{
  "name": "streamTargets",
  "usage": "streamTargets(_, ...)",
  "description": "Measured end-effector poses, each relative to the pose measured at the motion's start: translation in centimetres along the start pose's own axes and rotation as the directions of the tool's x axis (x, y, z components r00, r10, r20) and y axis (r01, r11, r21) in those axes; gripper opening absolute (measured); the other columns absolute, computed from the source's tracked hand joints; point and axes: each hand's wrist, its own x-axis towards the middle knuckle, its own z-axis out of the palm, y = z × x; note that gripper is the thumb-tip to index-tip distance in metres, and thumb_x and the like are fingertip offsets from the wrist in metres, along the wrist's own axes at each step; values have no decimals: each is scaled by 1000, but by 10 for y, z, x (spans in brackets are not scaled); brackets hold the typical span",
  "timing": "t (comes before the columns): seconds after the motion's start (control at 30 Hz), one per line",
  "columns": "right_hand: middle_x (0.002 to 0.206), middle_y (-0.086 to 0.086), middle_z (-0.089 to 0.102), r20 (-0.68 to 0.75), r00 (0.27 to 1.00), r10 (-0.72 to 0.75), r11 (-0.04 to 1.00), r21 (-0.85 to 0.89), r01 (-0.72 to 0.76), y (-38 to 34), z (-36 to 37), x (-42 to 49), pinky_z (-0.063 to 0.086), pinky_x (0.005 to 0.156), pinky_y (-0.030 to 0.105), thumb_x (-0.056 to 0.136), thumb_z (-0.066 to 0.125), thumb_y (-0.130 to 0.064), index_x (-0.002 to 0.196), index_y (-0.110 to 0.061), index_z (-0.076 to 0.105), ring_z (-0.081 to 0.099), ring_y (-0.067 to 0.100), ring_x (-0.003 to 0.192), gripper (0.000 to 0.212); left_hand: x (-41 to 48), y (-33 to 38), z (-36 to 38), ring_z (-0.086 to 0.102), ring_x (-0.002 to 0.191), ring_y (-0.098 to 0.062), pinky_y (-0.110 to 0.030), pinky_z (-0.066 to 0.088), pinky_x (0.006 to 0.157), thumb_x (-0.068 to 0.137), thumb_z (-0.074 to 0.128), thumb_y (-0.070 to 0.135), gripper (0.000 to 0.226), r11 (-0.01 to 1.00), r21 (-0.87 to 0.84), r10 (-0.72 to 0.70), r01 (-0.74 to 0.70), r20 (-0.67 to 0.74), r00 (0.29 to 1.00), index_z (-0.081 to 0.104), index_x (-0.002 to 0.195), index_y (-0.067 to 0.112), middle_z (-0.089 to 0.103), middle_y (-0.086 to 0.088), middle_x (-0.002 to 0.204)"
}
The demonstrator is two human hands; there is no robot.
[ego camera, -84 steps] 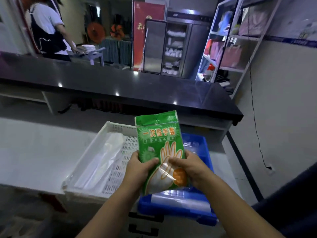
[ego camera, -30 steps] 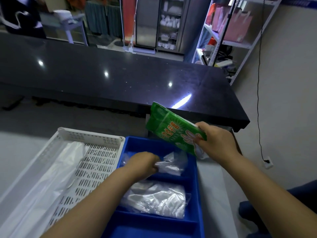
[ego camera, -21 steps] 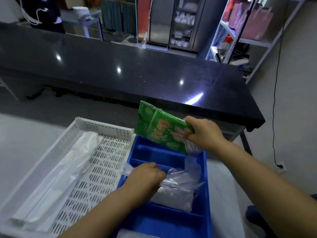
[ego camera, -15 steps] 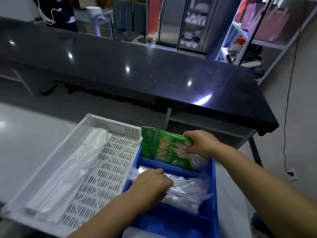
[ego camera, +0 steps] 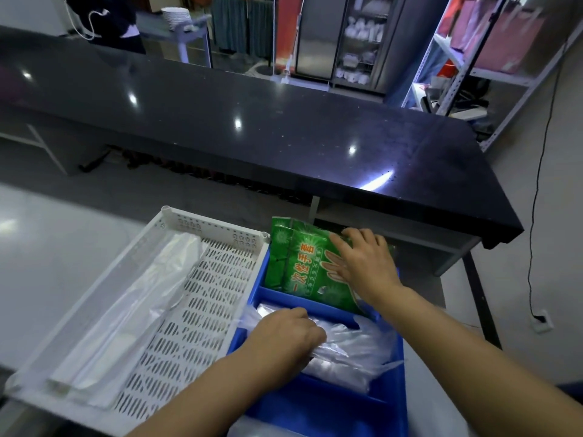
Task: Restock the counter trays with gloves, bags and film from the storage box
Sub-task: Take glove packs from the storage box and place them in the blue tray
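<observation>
My right hand [ego camera: 362,266] lies flat on the green pack of gloves [ego camera: 299,269], fingers spread wide, pressing it into the far compartment of the blue tray [ego camera: 315,405]. The pack sits tilted, with its near edge down at the divider and its far edge poking above the tray wall. My left hand [ego camera: 284,335] is curled over the bundle of clear bags [ego camera: 353,351] in the middle compartment and grips it from above. The white tray [ego camera: 214,223] sits against the blue one on the left, with folded clear plastic [ego camera: 142,294] along its left side. Both trays rest on the pale counter [ego camera: 47,263].

I'd expect the pack to be light and floppy, with a slick wrapper that bends and slides. A flat palm across the middle suits it, or a pinch on the sealed edge. The bags look limp and slippery, so I'd gather the whole bundle rather than one corner.
</observation>
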Motion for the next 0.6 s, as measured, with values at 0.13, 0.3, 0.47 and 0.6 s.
streamTargets(0.13,106,12,65,-59,997,48,999,18,-47,-4,2,-5,49,74,40,57,87,-31,113,-19,66,60,33,88,61,1,-3,1,54,51,-11,-19,31,37,34,77,23,30,1000,-19,-12,12,-2,1000,51,49,20,56,8,47)
streamTargets(0.3,113,16,57,64,998,17,961,276,-34,-8,4,-9,47,74,41,74,78,-17,122,-16,60,57,34,92,52,5,-7,9,59,62,-18,-24,39,44,50,75,21,19,993,-95,-68,68,5,998,59,60,18,63,4,60)
streamTargets(0.47,117,7,60,58,989,139,814,562,-147,7,-21,-16,50,79,38,83,69,-17,118,-14,64,61,25,97,35,14,-19,2,57,93,-25,-35,47,68,83,54,32,17,961,-239,-146,141,-6,989,62,91,19,68,0,93)
streamTargets(0.6,95,-14,64,90,975,203,540,821,-188,12,-64,-37,52,74,32,89,58,-34,104,-22,70,60,0,86,23,28,-30,-11,57,89,-26,-33,41,65,82,56,37,18,943,-278,-204,182,-52,978,59,91,21,65,-3,90)
